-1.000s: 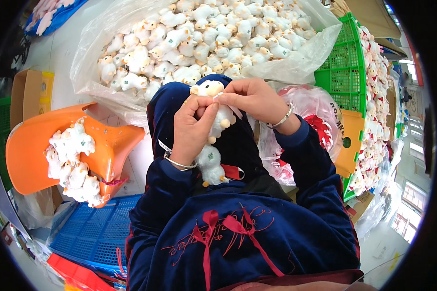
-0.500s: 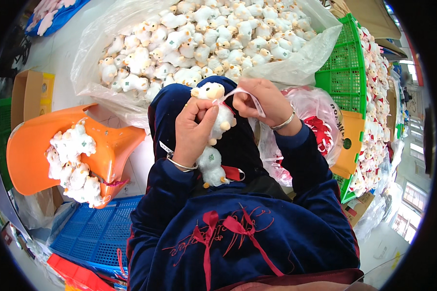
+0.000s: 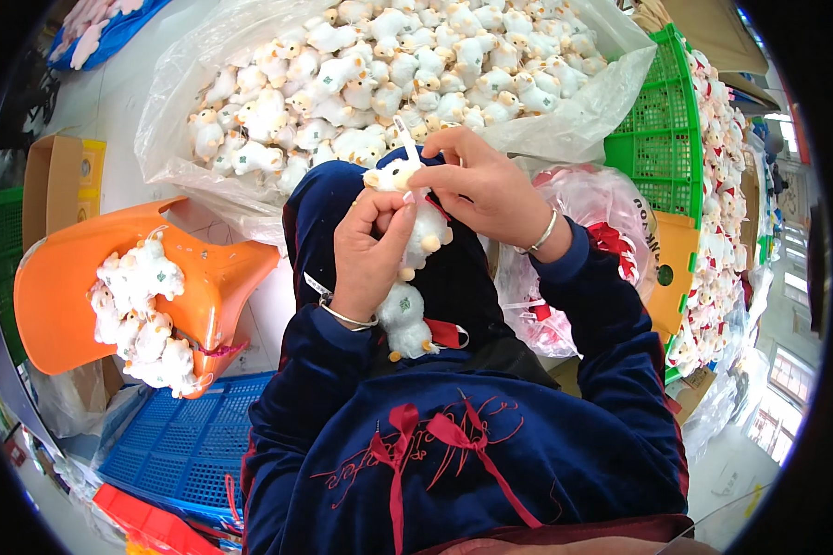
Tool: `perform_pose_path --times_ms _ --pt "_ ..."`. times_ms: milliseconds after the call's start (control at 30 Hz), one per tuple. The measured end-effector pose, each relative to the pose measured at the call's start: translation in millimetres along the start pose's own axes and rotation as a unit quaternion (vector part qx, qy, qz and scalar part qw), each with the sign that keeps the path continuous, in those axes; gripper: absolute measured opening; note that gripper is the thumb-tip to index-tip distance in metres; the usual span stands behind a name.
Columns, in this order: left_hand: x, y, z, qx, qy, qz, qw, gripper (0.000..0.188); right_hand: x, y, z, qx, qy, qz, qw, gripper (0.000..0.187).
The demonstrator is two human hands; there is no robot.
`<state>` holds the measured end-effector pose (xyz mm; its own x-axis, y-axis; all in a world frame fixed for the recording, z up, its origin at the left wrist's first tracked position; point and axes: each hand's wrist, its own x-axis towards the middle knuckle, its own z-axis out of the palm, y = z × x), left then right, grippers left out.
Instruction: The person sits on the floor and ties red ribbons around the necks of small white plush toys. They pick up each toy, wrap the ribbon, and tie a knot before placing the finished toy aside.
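White plush sheep [image 3: 427, 224] over your lap [image 3: 463, 289]; left hand [image 3: 370, 242] fingers pinch it near neck, right hand [image 3: 495, 190] fingers pinch white ribbon [image 3: 404, 139]. Loose left pinch could let ribbon slip; shifting legs could drop second plush sheep [image 3: 404, 310].

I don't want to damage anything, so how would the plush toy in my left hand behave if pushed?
The plush toy would probably squash softly, given its fuzzy body. It's likely light, since your left hand seems to hold it with a pinch. Its rounded head and stubby limbs might make it tip.
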<state>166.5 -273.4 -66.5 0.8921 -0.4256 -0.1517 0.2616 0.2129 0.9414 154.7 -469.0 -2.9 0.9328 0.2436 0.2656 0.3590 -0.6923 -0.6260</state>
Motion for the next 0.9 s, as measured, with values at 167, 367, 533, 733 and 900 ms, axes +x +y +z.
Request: perform_pose_path --times_ms 167,367,533,733,900 --pt "0.8 2.8 1.2 -0.011 0.007 -0.009 1.000 0.006 11.0 2.7 -5.3 -0.094 -0.007 -0.089 0.992 0.021" --pt "0.4 2.0 1.3 -0.016 0.008 -0.016 1.000 0.007 16.7 6.6 -10.5 -0.106 -0.032 -0.114 0.987 0.013" --pt "0.9 2.8 0.4 -0.007 -0.001 -0.007 1.000 0.009 0.9 -11.0 -19.9 -0.076 -0.219 0.175 0.957 0.011" --pt "3.5 5.1 1.0 0.013 -0.002 -0.014 1.000 0.009 12.9 -3.9 -33.1 0.122 -0.251 0.218 0.935 0.011" --pt "5.7 8.0 -1.5 0.012 -0.013 -0.013 1.000 0.009 10.0 -7.6 -31.4 0.070 -0.155 0.177 0.969 0.013"
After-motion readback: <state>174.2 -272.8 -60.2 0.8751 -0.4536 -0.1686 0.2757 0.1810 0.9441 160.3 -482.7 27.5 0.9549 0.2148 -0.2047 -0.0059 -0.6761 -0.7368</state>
